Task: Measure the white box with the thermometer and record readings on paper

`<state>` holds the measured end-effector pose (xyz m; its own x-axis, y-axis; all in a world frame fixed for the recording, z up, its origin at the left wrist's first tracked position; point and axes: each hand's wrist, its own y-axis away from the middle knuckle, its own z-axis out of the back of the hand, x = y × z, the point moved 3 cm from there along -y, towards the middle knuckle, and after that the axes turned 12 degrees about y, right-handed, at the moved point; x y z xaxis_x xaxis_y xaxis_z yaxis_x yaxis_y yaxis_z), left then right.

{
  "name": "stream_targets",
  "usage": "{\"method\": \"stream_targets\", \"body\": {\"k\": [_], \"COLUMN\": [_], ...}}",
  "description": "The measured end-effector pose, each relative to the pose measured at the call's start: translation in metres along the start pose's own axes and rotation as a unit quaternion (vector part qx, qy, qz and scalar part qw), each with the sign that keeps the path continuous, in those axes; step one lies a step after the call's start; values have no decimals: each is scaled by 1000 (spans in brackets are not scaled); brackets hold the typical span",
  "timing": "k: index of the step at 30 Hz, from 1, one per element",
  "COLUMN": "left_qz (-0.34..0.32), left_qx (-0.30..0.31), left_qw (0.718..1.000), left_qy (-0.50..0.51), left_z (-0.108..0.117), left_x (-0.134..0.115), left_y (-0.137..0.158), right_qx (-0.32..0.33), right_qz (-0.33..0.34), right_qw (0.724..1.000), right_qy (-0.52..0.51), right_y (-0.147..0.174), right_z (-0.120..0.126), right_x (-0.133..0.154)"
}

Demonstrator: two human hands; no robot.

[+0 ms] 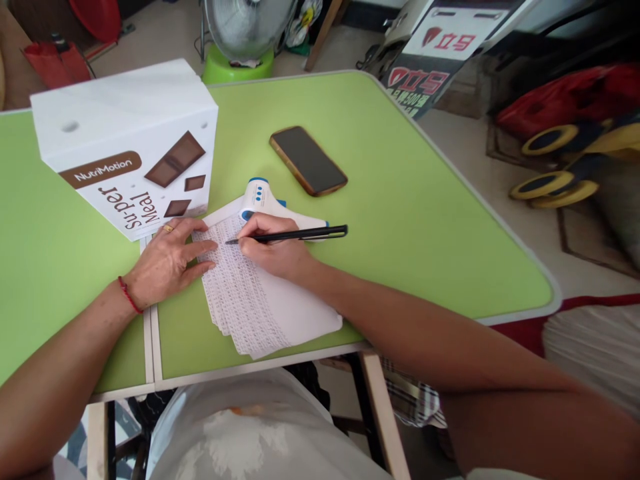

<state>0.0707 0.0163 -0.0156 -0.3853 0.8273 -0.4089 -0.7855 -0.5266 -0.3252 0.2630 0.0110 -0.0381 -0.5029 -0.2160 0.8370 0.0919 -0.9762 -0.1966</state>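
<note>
In my right hand point(275, 250) is a black pen point(310, 233), gripped near its tip, which meets the paper. Several overlapping sheets of paper point(295, 313) lie fanned on the green table, their left part covered in small handwritten lines. My left hand point(173, 260) rests flat with fingers apart, its fingertips on the left edge of the sheets. Just beyond the right hand lies a white and blue infrared thermometer point(260, 197), partly hidden by that hand. A dark-screened smartphone point(310, 160) in a brown case lies farther back.
A white NutriMotion box point(130, 147) stands behind my left hand. The green table point(425, 233) has a pale rim and a seam left of the papers. Past its far edge are a fan point(247, 27) on a green stool and a printed sign point(435, 53).
</note>
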Motion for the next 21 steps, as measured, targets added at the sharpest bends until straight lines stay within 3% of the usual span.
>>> {"method": "stream_targets", "body": {"k": [21], "left_qz": [13], "left_qx": [12], "left_qw": [1000], "left_qy": [3], "left_z": [0], "left_x": [1], "left_y": [0], "right_qx": [7], "right_qz": [-7], "right_qw": [1000], "right_qy": [1], "right_y": [0], "right_z": [2], "right_x": [3]}}
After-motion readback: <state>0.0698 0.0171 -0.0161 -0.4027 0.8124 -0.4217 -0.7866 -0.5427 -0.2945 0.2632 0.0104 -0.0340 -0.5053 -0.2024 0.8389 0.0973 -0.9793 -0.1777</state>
